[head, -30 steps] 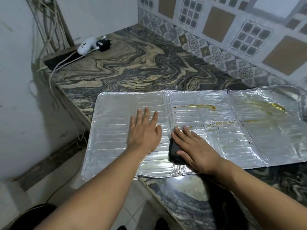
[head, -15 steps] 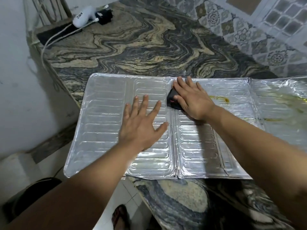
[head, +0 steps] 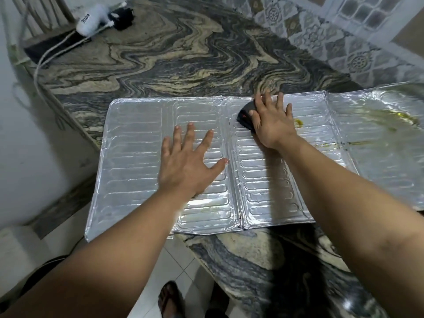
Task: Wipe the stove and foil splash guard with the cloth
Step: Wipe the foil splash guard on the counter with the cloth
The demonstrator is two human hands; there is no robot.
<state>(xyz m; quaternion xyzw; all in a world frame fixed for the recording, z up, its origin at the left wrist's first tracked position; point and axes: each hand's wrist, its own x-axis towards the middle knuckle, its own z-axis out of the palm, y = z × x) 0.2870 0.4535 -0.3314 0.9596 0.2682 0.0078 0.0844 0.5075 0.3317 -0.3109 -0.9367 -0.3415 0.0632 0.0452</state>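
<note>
The silver foil splash guard (head: 135,161) lies unfolded flat on the marble counter, its left panel hanging over the counter edge. My left hand (head: 188,166) rests flat on it with fingers spread, holding nothing. My right hand (head: 271,123) presses a dark cloth (head: 246,115) against the far edge of the middle panel; most of the cloth is hidden under the palm. Yellow-brown grease streaks (head: 298,122) lie just right of that hand, and more smear the right panel (head: 390,118). No stove is in view.
The swirled marble counter (head: 183,58) stretches behind the foil to a patterned tile wall (head: 344,42). A white plug with cable (head: 89,19) and a black adapter (head: 121,16) sit at the far left corner. Below the counter edge are floor tiles and a sandalled foot (head: 171,299).
My right hand slid the cloth from the near edge of the middle panel up to its far edge. The left hand stayed flat on the foil. The head camera tilted further down.
</note>
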